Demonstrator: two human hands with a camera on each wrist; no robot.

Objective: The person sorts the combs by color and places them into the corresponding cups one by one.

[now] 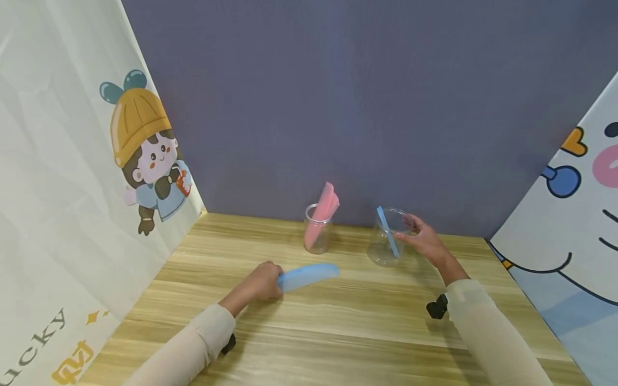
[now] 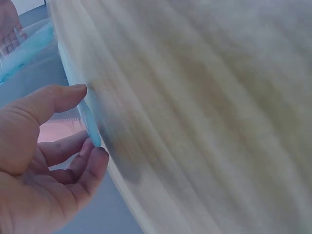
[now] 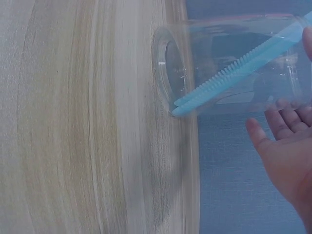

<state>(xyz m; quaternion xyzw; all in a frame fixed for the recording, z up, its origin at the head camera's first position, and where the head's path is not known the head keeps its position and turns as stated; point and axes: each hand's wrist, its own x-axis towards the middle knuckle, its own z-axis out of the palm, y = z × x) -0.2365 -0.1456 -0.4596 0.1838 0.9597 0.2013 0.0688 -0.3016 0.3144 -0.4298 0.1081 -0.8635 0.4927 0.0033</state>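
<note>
My left hand [image 1: 267,280] grips one end of a blue comb [image 1: 311,274], held low over the table with its other end toward the right. In the left wrist view, the thumb and fingers [image 2: 100,158] pinch the comb [image 2: 89,124], seen edge-on. On the right, my right hand [image 1: 421,238] holds the upper side of a clear plastic jar [image 1: 381,256], thumb and fingers spread about its rim. Blue combs [image 3: 234,73] lean inside this jar, teeth showing in the right wrist view. A smaller clear jar [image 1: 322,247] with pink combs [image 1: 321,217] stands left of it.
Both jars stand near the back edge of the wood-grain table [image 1: 309,332], close to a grey-blue partition [image 1: 309,107]. White printed panels flank the table, with a cartoon figure [image 1: 154,161] on the left one.
</note>
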